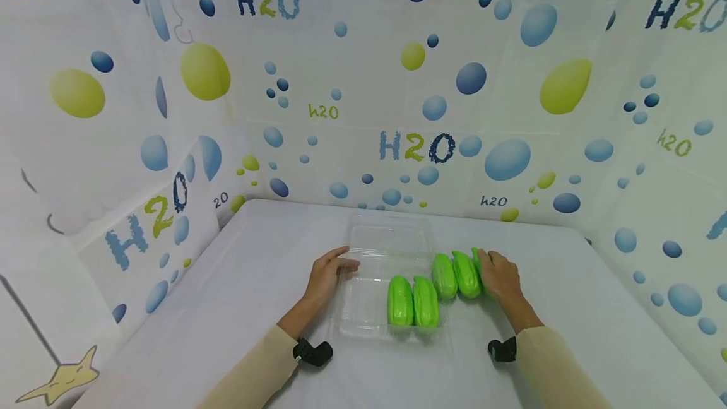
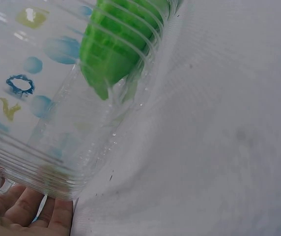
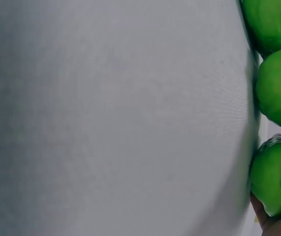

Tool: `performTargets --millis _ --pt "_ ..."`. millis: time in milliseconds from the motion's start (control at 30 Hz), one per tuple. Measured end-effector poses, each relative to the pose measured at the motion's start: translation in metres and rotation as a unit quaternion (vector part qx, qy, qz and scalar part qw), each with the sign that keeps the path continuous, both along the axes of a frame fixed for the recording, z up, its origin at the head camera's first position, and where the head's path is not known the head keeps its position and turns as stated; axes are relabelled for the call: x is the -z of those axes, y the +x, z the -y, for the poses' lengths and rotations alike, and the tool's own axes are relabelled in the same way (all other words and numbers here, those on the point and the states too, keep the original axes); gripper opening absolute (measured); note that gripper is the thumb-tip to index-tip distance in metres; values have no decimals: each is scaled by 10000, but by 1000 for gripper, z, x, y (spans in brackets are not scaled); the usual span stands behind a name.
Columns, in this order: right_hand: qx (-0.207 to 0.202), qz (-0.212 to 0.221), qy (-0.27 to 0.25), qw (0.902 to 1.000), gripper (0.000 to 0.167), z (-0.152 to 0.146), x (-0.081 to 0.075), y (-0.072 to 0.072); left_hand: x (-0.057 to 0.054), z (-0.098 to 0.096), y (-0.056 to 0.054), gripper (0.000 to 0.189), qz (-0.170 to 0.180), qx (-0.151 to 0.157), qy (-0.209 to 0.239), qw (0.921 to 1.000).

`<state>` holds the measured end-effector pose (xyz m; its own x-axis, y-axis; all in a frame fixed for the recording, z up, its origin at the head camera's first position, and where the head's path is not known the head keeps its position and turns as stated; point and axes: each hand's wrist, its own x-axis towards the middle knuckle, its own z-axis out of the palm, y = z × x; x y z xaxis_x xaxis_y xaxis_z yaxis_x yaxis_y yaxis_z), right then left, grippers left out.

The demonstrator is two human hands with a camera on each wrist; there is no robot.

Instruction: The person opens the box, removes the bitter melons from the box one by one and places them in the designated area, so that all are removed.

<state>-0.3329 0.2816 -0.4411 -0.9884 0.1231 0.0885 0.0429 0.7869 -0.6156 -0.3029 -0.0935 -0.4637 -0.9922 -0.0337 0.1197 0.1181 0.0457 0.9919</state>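
A clear plastic clamshell box [image 1: 363, 311] lies on the table with its lid [image 1: 389, 235] folded back. Two bright green, bumpy bitter gourds [image 1: 400, 302] lie side by side in its right part. My left hand [image 1: 326, 278] grips the box's left edge; in the left wrist view its fingers [image 2: 25, 206] curl against the ridged wall. Three more gourds [image 1: 445, 276] lie in a row just right of the box. My right hand [image 1: 502, 275] holds the rightmost gourd [image 1: 478, 264], partly hidden by the fingers. In the right wrist view, that gourd [image 3: 273, 172] is lowest.
A white cloth covers the table [image 1: 272, 238], stretching to both sides of the box. Behind and beside it hangs a white curtain [image 1: 363, 81] printed with blue and yellow-green dots and H2O lettering.
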Motion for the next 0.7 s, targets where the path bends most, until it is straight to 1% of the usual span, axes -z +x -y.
performTargets --millis 67,200,433,500,667,700 --pt "-37 58 -9 10000 70 0 -2 1 0 0 0 44 -1 -6 -15 10000" --pt "20 158 -28 9999 72 1 -3 2 -1 0 0 45 46 21 71 10000" --pt "119 114 487 9987 74 2 -1 0 -3 1 1 45 41 60 94 9999" --pt "178 68 599 9980 75 2 -1 -1 -6 1 3 45 70 115 125 9998" --pt "235 -18 864 9960 77 4 -4 2 -27 0 18 45 19 232 131 9996" --pt "234 -29 903 9956 78 5 -5 3 -28 0 18 44 24 246 134 9996"
